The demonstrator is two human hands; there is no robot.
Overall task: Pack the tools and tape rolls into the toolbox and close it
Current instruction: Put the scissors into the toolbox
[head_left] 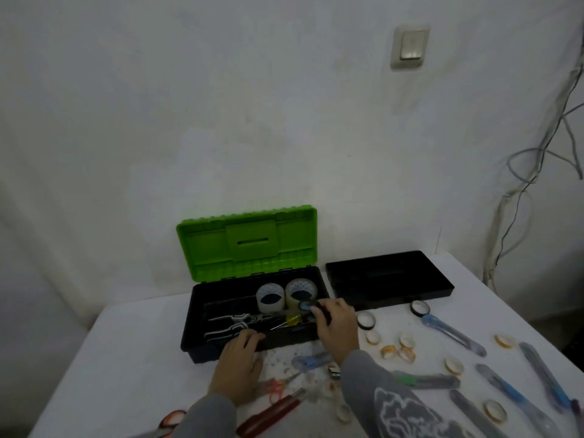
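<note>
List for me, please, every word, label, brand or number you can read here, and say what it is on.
None: no text is legible anywhere in this view.
On the right sleeve: a pale printed graphic, no letters discernible.
On the pliers in the toolbox: white handle markings, too blurred to read.
On the large tape rolls: patterned print, no readable words.
</note>
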